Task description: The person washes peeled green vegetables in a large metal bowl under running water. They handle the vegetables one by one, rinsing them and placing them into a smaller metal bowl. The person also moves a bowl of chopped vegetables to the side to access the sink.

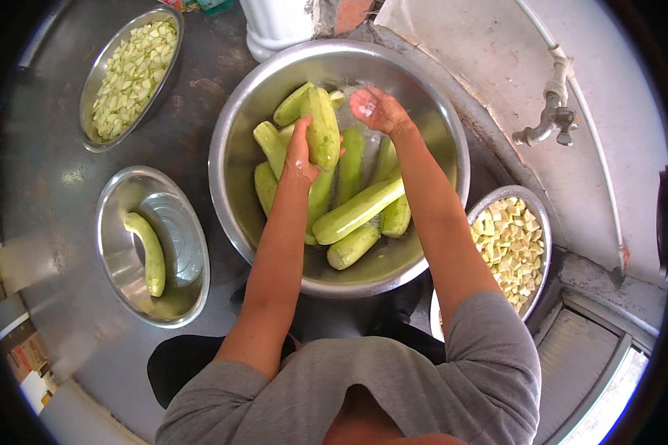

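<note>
A large steel basin (226,178) in front of me holds several long pale-green gourds and some water. My left hand (301,157) grips one gourd (321,126), which is tilted up above the others. Its fingers wrap behind the gourd, and the tips show at its right side. On the far right side of the basin, my right hand (378,110) is palm up and slightly cupped, with water on the palm and no gourd in it. Below my hands, a shiny gourd (358,210) lies slantwise across the pile.
Left of the basin stands a steel bowl (110,256) with one curved gourd (148,252). Bowls of chopped pieces stand at far left (172,55) and right (543,222). A tap (549,122) juts from the right wall. A white pedestal (278,26) stands behind the basin.
</note>
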Demonstrator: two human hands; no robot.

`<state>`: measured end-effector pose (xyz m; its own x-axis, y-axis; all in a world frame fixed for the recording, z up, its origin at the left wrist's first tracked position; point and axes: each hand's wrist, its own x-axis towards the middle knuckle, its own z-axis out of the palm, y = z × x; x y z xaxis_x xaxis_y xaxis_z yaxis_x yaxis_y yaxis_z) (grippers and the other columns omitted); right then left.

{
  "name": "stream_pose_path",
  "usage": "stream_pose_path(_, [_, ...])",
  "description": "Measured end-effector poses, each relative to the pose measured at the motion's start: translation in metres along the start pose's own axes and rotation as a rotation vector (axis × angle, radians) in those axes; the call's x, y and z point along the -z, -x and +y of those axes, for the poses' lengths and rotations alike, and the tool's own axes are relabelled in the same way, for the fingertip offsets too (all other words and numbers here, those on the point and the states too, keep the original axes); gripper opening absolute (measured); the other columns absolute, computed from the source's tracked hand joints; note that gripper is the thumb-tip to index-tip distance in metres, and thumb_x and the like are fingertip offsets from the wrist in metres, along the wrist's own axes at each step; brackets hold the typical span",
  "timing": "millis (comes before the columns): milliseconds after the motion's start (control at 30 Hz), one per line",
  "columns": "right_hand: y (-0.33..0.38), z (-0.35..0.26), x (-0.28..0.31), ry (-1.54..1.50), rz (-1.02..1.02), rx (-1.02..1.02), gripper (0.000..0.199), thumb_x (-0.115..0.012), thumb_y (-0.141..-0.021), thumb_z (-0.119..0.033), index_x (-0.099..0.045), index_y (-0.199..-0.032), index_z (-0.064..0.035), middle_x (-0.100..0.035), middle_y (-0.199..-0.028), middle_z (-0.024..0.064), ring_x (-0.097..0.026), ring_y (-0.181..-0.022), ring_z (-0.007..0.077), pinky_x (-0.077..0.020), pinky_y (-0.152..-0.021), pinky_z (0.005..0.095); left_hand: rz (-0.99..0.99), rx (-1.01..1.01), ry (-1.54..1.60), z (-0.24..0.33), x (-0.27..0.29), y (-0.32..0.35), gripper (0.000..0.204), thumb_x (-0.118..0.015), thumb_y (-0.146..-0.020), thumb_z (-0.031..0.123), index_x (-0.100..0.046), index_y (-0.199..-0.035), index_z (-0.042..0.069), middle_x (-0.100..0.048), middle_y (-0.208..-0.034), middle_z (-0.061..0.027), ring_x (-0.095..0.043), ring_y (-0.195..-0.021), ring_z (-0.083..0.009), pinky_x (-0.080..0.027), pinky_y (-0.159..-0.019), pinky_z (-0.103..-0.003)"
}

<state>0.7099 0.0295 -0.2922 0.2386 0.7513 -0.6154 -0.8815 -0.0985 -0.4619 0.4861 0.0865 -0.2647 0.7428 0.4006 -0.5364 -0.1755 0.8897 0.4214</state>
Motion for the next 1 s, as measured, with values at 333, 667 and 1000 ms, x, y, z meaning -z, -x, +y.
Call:
stream_pose_path(333, [0.098,0.038,-0.074,1.807,0.250,1.377,0.029,-0.054,-0.088,-0.022,-0.063,-0.106,-0.0009,-0.064,-0.099,0.0206,-0.058,-0.100,0.0386,-0.0463,-0.088,0.0459,-0.098,-0.081,0.193,-0.045,-0.078,0.007,0.055,-0.035,-0.096,0.051,-0.045,-0.126,0.006,-0.058,-0.109,-0.0115,-0.058,-0.094,-0.0232,-0.051,-0.076,-0.038])
stream_pose_path(667, [0.064,-0.009,-0.057,0.575,-0.233,0.095,0.029,-0.064,-0.083,-0.028,-0.066,-0.079,0.0006,-0.066,-0.081,0.0115,-0.063,-0.077,0.0203,-0.0507,-0.074,0.0347,-0.336,0.203,0.269,-0.051,-0.049,0.032,0.063,-0.041,-0.089,0.060,-0.050,-0.122,0.006,-0.062,-0.095,-0.0147,-0.065,-0.071,-0.0254,-0.057,-0.065,-0.040])
stream_pose_path(1000, [-0.009,0.025,0.001,0.387,0.283,0.316,0.028,-0.057,-0.088,-0.024,-0.065,-0.083,0.0021,-0.066,-0.083,0.0124,-0.062,-0.076,0.0203,-0.0504,-0.069,0.0341,0.039,-0.006,-0.140,-0.039,-0.017,0.032,0.064,-0.053,-0.086,0.056,-0.046,-0.127,0.008,-0.058,-0.100,-0.0123,-0.061,-0.085,-0.0242,-0.053,-0.070,-0.040])
